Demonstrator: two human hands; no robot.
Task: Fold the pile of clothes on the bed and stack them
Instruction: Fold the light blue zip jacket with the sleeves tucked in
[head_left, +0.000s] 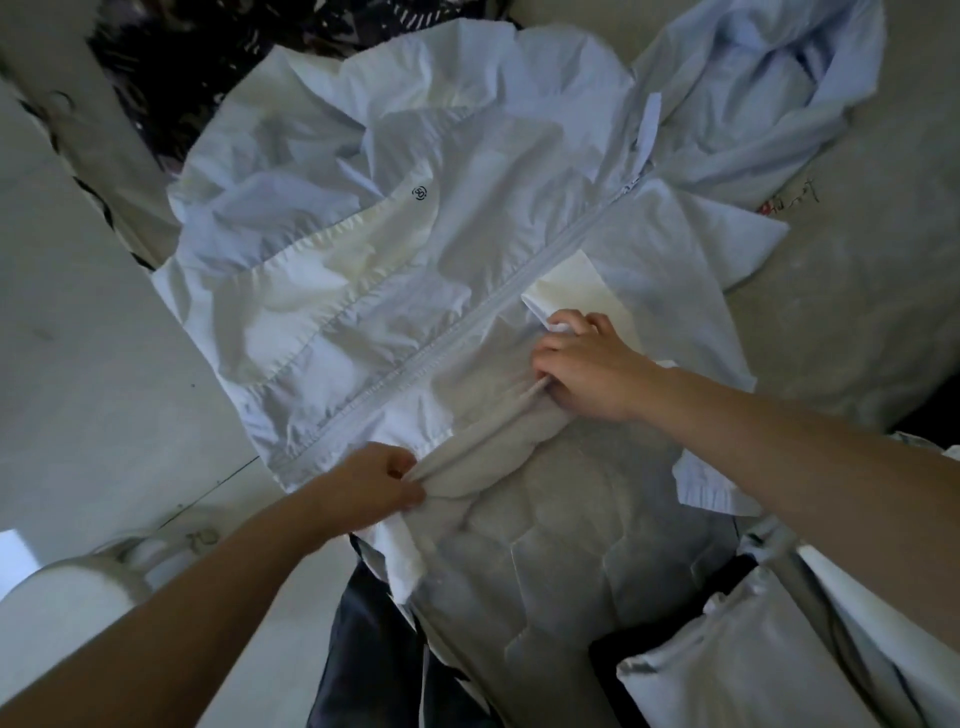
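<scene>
A pale blue zip-front jacket (415, 249) lay spread front-up on the bed, its closed zipper (483, 312) running diagonally from the near hem toward the hood (769, 88), which was bunched at the far right. A small dark round logo (420, 193) sat on the chest, and glossy cream panels crossed the left half. The fabric was thin and creased all over.

The left hand (371, 488) pinched the hem at the zipper's lower end, fingers curled round a gathered fold. The right hand (587, 364) gripped the right front panel near the pocket, fingers clenched into the cloth, so the hem between the two hands was pulled up into a ridge. A ribbed cuff (706, 483) of the right sleeve lay beneath the right forearm.

The grey quilted mattress cover (545, 545) lay bare under the lifted hem. A dark patterned garment (171, 57) lay at the far left, beyond the jacket. Pale tiled floor (67, 338) ran along the left side of the bed. Another pale shiny garment (727, 649) lay at the lower right.
</scene>
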